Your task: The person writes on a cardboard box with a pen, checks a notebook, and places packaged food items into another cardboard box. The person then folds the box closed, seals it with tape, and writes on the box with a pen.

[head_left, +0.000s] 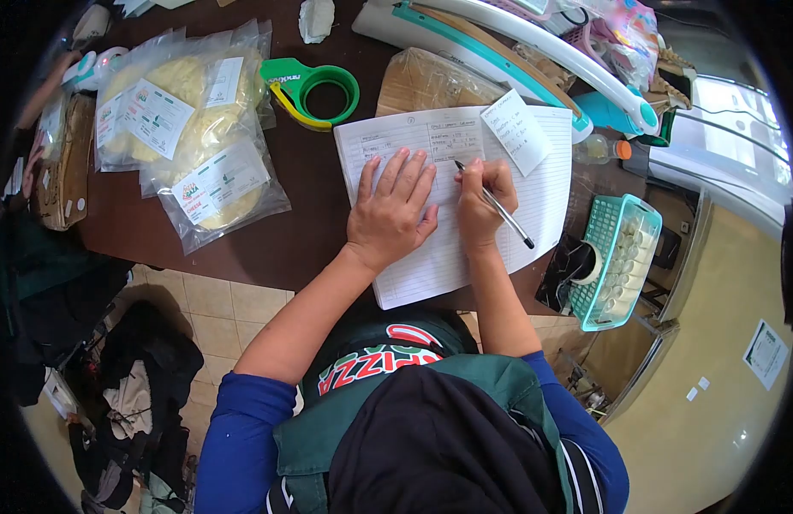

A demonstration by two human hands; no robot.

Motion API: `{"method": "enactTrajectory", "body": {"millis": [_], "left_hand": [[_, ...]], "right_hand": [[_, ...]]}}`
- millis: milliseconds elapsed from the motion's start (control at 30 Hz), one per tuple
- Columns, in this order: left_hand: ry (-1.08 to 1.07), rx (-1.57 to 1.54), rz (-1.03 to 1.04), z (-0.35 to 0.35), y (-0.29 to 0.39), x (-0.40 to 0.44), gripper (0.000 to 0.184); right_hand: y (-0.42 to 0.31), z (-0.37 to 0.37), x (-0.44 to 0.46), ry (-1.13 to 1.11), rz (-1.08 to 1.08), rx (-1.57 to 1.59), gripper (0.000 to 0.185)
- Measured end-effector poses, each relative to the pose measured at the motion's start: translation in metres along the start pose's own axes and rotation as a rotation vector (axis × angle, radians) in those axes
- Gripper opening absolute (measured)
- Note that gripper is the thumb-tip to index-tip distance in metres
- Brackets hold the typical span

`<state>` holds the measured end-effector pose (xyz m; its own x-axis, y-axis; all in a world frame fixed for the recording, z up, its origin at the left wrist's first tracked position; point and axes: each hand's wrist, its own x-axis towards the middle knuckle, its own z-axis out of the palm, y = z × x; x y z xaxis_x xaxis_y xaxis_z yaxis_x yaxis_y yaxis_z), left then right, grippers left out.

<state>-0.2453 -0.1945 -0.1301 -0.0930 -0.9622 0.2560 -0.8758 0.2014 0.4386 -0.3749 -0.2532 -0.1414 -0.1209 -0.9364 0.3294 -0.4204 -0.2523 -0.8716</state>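
On the near side of the tabletop (307, 227), a notebook (422, 278) lies open, and the black-and-silver pen (512, 223) is over its written part, just right of the left hand (390, 210). What counts most is the pen's slant: its long axis runs from the tip, far and to the left, down to the back end, near and to the right. That tip sits at the lines of writing, just near of the small note (521, 141) laid across the upper part of the notebook; whether it actually touches the paper, I can't tell from where I stand.

The right hand (485, 204) is the one on the pen, closed around it, fingers curled and the thumb up by the tip, with the back end sticking out past the hand. Its forearm comes up from the near side, leaning a little left. The left hand is open, palm down, fingers pointing far and slightly right, thumb out toward the right hand. It lies flat on the page, apart from the pen.
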Motion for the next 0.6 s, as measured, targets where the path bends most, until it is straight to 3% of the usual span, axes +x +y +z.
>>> {"method": "enactTrajectory", "body": {"millis": [33, 367, 600], "left_hand": [[0.002, 0.002, 0.005, 0.000, 0.000, -0.001, 0.047], [0.016, 0.001, 0.014, 0.001, 0.000, 0.000, 0.047], [0.013, -0.012, 0.013, 0.001, 0.000, -0.001, 0.046]], "right_hand": [[-0.001, -0.001, -0.001, -0.012, 0.081, 0.097, 0.028], [0.003, 0.000, 0.000, -0.059, 0.007, 0.050, 0.029], [-0.011, -0.005, 0.004, 0.000, 0.269, 0.287, 0.024]]}}
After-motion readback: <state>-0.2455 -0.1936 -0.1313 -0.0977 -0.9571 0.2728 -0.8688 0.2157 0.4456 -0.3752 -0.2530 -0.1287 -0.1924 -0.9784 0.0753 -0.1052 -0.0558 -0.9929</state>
